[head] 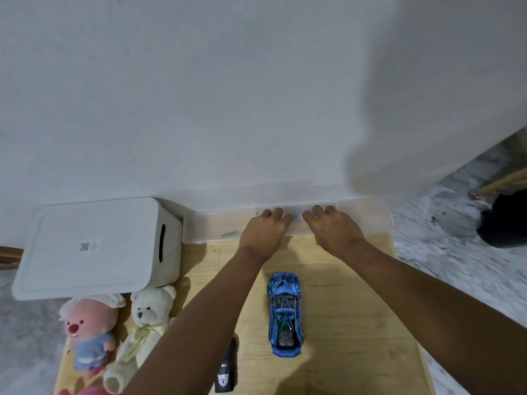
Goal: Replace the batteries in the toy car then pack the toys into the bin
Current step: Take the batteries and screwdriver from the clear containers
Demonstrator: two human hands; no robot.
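Your left hand (265, 232) and right hand (333, 229) lie side by side, a small gap between them, on top of the clear box (216, 229). The fingers bend down over its far part. You cannot tell from here whether they clamp it or only press on it.

The car (285, 312) sits behind your hands, nearer to you, between your two forearms and touching neither. Its long axis runs straight from you toward the grip. The narrower, pointed end faces your hands and the broader end faces you. It stands on its wheels, with a glossy, chrome-like blue shell of sharp angles and dark openwork in the middle.

The box under your fingers is long, low and see-through plastic, set across the far edge of the table (342, 309), pale wood with a fine grain, against the plain white wall (199, 95).

Left of your left hand, just beside the box's end, stands the bin (85, 246): matte white, with rounded corners, a flat lid with a small printed label, and a dark slot handle on the side facing the grip. Behind the bin, left of your left forearm, lie a cream bear (148, 317) and a pink plush (88, 332) in blue. A black device (226, 369) lies partly under that forearm.
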